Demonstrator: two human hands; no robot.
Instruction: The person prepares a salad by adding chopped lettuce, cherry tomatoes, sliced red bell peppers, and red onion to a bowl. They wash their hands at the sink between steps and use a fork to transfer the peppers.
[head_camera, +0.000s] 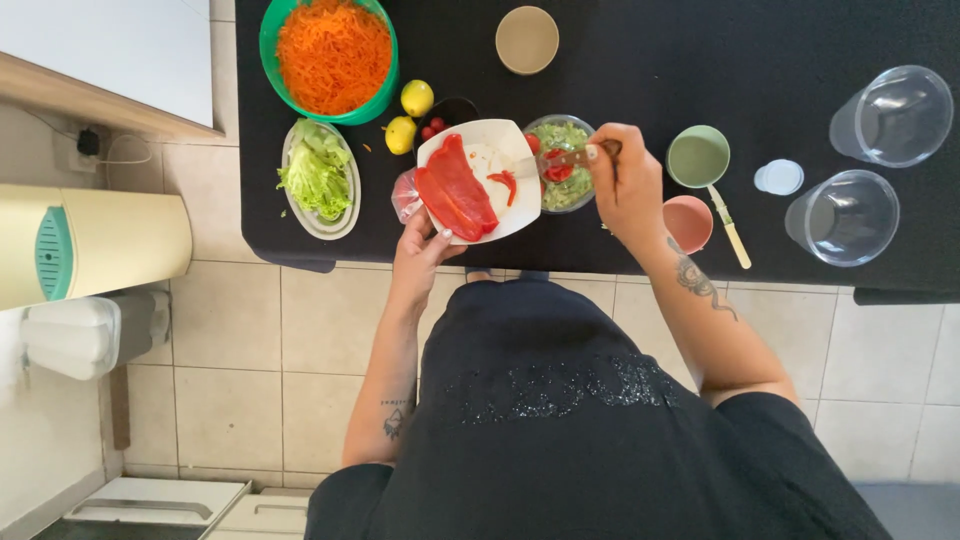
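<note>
Pepper pieces (457, 190), red and glossy, lie on a white square plate (503, 138) that the left hand (425, 245) holds up by its near corner, just over the near edge of the black table (700, 60). Fingers are under the plate and the thumb on top, so the hand is closed on the rim. The plate is tilted toward a small glass bowl (560, 165) of chopped greens that already carries a few red bits.

The right hand (625, 180) is wrapped around the brown handle of a knife (565, 158), whose blade reaches left over the bowl toward the plate.

The large pepper slabs look light, wet and slippery on the smooth plate, soft enough to bend yet firm in the flesh; I judge they would slide if the tilt grows. Pinching them across the narrow width near one end seems the safest hold. The plate itself looks rigid and breakable, best gripped at a corner as now.

The slabs' long axis runs diagonally, from the far-left corner of the plate down toward its near-right edge. The knife lies roughly parallel to the table's near edge, tip pointing left.

A green bowl of grated carrot (333, 55), a dish of lettuce (318, 175) and two lemons (408, 115) sit toward the table's far-left corner.
</note>
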